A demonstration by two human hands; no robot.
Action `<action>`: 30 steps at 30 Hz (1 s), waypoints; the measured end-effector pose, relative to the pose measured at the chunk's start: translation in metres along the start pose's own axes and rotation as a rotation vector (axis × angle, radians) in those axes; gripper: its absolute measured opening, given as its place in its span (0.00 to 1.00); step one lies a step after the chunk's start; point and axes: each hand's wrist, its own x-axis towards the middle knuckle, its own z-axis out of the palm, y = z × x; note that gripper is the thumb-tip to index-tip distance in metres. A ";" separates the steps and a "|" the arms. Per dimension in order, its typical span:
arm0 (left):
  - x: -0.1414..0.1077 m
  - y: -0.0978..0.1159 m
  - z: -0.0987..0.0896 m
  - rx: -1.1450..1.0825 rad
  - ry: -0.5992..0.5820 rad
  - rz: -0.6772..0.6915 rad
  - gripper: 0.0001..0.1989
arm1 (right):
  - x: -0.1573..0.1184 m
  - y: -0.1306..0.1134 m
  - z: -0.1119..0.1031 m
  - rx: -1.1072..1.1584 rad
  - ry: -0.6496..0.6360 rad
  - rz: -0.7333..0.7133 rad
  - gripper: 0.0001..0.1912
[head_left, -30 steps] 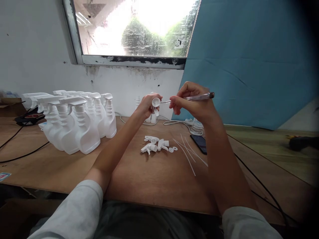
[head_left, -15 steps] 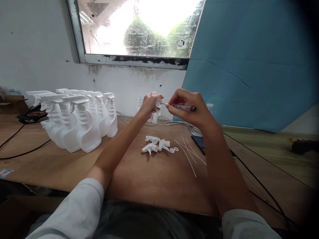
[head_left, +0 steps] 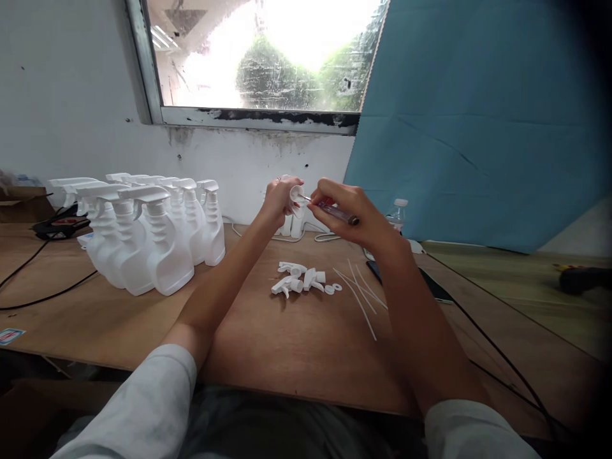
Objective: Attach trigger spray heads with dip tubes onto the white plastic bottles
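My left hand is closed round a white spray head, its round collar facing my right. In my right hand is a screwdriver with a clear handle and dark end; its thin tip reaches into the collar. Below the hands, several loose white spray heads lie on the wooden table, beside small white rings. Several thin white tubes lie crossed to the right of them.
White spray bottles with heads on stand grouped at the left. Behind my right forearm are a clear bottle and a dark phone. Black cables cross the table's right side. A window and blue cloth are behind.
Both hands, with the spray head and screwdriver, have moved slightly left. The screwdriver now tilts more, its handle end lower. More of the clear bottle and phone shows.
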 end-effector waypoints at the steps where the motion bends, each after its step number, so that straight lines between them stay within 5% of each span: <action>1: 0.001 0.000 -0.001 -0.006 -0.005 -0.010 0.10 | 0.000 0.001 0.002 0.018 0.022 0.016 0.04; 16: 0.002 0.007 0.000 -0.149 -0.021 -0.200 0.07 | 0.000 0.008 0.014 0.101 0.178 0.083 0.11; 30: 0.005 0.001 -0.004 -0.106 -0.173 -0.282 0.07 | 0.001 0.008 0.004 0.304 0.143 0.287 0.14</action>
